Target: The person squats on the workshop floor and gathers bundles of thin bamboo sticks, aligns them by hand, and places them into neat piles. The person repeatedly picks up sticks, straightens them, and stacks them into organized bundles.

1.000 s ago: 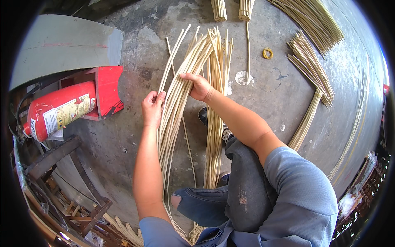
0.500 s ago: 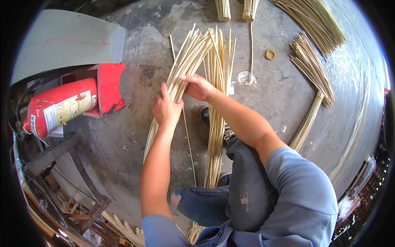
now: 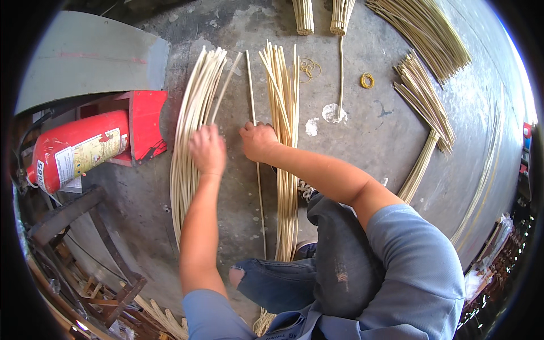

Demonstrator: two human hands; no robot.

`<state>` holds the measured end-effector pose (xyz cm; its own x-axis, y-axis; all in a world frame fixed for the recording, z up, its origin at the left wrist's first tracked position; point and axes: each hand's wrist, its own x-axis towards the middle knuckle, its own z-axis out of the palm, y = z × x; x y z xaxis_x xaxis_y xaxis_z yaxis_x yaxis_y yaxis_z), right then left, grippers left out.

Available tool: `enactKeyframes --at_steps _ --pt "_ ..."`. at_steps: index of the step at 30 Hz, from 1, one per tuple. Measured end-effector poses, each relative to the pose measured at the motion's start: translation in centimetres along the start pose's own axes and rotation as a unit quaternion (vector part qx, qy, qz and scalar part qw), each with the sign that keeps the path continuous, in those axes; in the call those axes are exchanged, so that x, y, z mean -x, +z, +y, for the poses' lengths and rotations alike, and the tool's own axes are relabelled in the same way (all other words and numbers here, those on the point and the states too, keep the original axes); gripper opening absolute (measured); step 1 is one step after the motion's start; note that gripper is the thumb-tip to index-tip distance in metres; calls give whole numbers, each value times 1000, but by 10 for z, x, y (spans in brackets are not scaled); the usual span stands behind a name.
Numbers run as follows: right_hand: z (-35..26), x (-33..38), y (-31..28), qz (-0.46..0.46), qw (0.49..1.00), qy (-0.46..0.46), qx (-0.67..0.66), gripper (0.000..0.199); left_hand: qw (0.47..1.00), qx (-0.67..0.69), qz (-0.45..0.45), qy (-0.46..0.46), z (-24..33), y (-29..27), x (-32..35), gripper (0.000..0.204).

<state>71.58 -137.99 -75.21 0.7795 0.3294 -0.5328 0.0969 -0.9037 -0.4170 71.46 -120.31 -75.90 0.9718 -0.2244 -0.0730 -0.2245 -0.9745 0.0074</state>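
Beneath my left hand (image 3: 207, 148) lies a loose bundle of thin pale canes (image 3: 195, 96) on the floor; its fingers are blurred, so their grip is unclear. A separate slanting cane (image 3: 225, 88) runs down to that hand. My right hand (image 3: 259, 140) has its fingers curled on a single long cane (image 3: 251, 85), which lies between the two bundles. Under the right wrist passes a second bundle of canes (image 3: 288, 198), long and narrow, with its far ends fanned apart.
A red fire extinguisher (image 3: 85, 144) lies in a red box (image 3: 148, 122) at left, above a dark metal frame (image 3: 68, 215). Tied bundles (image 3: 304, 17), larger cane piles (image 3: 422, 37) and yellow rubber bands (image 3: 367, 80) lie on the concrete floor. My bent knee (image 3: 340, 249) is near.
The canes both hands held have been laid down at left. My left hand has shifted left and down, and my right hand has dropped onto the single cane.
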Motion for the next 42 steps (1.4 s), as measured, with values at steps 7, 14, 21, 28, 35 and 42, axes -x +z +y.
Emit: enactKeyframes --at_steps 7,14,21,28,35,42 --pt "6 58 -33 416 847 -150 -294 39 925 349 -41 -144 67 35 45 31" --pt "101 60 -1 179 762 158 -602 85 847 424 -126 -295 113 41 28 27" --pt "48 13 12 75 756 161 -629 58 805 459 -152 -344 96 47 31 30" --pt "65 33 20 31 623 133 -770 20 801 508 -118 -295 113 15 46 24" --pt "63 44 -1 -13 605 111 -788 19 703 652 -35 -283 105 1 64 22" --pt "67 56 -3 -6 617 64 -784 23 677 680 -109 -259 112 -13 63 27"
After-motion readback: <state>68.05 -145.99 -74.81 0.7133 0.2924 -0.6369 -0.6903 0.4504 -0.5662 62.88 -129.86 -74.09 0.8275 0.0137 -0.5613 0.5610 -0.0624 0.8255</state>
